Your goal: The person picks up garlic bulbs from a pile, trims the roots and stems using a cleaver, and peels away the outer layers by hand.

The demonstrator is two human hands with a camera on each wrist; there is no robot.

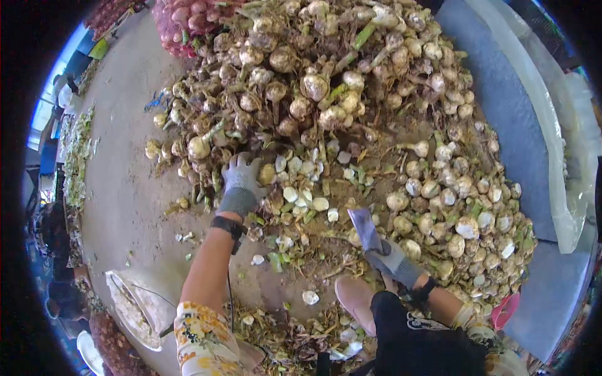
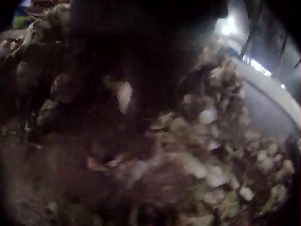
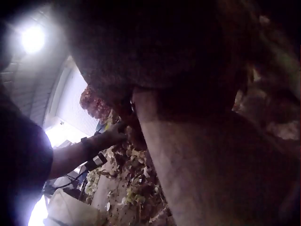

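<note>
- Left hand (image 1: 241,182), gloved in grey, is right at the near edge of the big heap of bulbs (image 1: 301,81), its fingers spread; one bulb (image 1: 267,174) sits just beside it, though I can't tell whether they touch.
- Right hand (image 1: 395,263), gloved too, has its grip wrapped round a knife (image 1: 365,229), the broad blade angled up and away from the person, towards the heap.
- Between the two hands, well apart as they are, white cut pieces (image 1: 304,199) and bits of stalk litter the ground, so that gap is strewn.
- Over on the right, a second pile of bulbs (image 1: 458,188) with shorter stalks comes down close beside the knife hand; little room that side!
- Past that pile runs a blue-grey panel (image 1: 483,94), with a sheet of plastic (image 1: 555,182) along it.
- Left of the heap there's more room: a wide stretch of floor (image 1: 135,131) runs along its edge.
- A white container (image 1: 164,282) stands on that floor, near the left forearm.
- Far edge of the heap: a red net sack (image 1: 172,36) sits against it.
- Low down, a pink shoe (image 1: 356,301) is planted just below the knife hand.
</note>
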